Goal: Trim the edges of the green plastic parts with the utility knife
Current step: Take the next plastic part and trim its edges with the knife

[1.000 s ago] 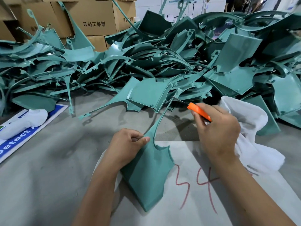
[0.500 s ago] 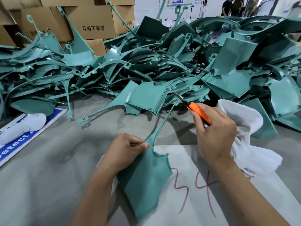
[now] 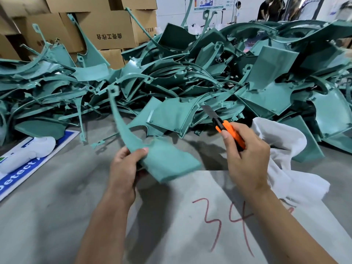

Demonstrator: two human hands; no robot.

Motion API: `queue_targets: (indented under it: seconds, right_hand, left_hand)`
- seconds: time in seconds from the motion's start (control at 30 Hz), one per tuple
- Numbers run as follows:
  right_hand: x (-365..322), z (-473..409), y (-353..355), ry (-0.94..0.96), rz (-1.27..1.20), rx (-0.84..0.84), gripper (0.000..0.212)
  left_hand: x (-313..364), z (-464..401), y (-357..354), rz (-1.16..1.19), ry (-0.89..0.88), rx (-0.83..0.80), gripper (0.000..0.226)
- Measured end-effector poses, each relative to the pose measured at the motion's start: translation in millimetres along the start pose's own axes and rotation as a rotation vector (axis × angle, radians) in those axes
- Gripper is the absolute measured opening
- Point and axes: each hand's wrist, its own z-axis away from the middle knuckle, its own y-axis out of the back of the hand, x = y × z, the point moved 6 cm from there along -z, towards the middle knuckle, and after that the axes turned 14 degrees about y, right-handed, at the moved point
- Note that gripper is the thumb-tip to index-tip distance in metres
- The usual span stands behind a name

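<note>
a heap of green parts (image 3: 209, 73) sprawls beyond both hands. the left hand (image 3: 125, 164) has its fingers curled round one green part (image 3: 163, 159), lifted off the counter (image 3: 47, 197). right hand (image 3: 247, 155) fingers grip the utility knife (image 3: 226, 128), blade clear of it.

Teal-green plastic parts (image 3: 190, 82), an orange-handled utility knife (image 3: 229, 133), a white cloth (image 3: 282, 149), brown boxes (image 3: 106, 29).

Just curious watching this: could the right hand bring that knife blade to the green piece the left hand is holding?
Probably yes. The right hand holds the utility knife blade out, beside the green part the left hand grips lifted; only open air lies between them.
</note>
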Motion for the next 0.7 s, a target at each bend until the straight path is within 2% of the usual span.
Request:
queue_targets:
  seconds: [0.13,0.2,0.27,0.3,0.37,0.4,0.5,0.6,0.63,0.7]
  right_hand:
    - [-12.6,1.0,-12.8,-0.108,-0.253,-0.125,0.005]
    - [-31.0,4.7,-23.3,-0.091,-0.405,-0.293,0.032]
    - [-47.0,12.5,-37.1,0.009,-0.398,-0.514,0.067]
    - [-52.6,17.2,-44.7,0.069,-0.352,-0.613,0.078]
    - [-60.5,25.4,-58.8,0.224,-0.218,-0.730,0.088]
    - [-63.6,28.1,-63.9,0.291,-0.156,-0.736,0.086]
    - [-70.1,28.6,-64.9,0.339,-0.074,-0.612,0.055]
    - [-65.6,20.8,-47.4,0.315,-0.216,-0.351,0.015]
    - [-59.5,16.9,-40.1,0.278,-0.245,-0.254,0.009]
    - [-40.0,9.8,-27.8,0.085,-0.304,-0.102,0.034]
  left_hand:
    - [9.4,4.2,4.1,0.147,-0.179,0.064,0.024]
    - [6.0,6.2,2.5,0.269,-0.193,0.078,0.035]
    - [-2.7,4.3,0.0,0.406,-0.107,0.083,0.040]
    - [-7.1,2.7,-2.3,0.477,-0.030,0.066,0.039]
    - [-13.3,1.8,-7.7,0.577,0.113,0.005,0.037]
    - [-14.9,2.0,-8.8,0.593,0.156,-0.012,0.038]
    - [-15.6,5.3,-13.8,0.658,0.186,-0.066,0.038]
    - [-5.4,9.2,-16.4,0.656,0.072,-0.158,0.033]
    - [-1.1,9.4,-14.6,0.649,0.025,-0.174,0.035]
    - [5.7,7.1,-8.8,0.579,-0.057,-0.166,0.040]
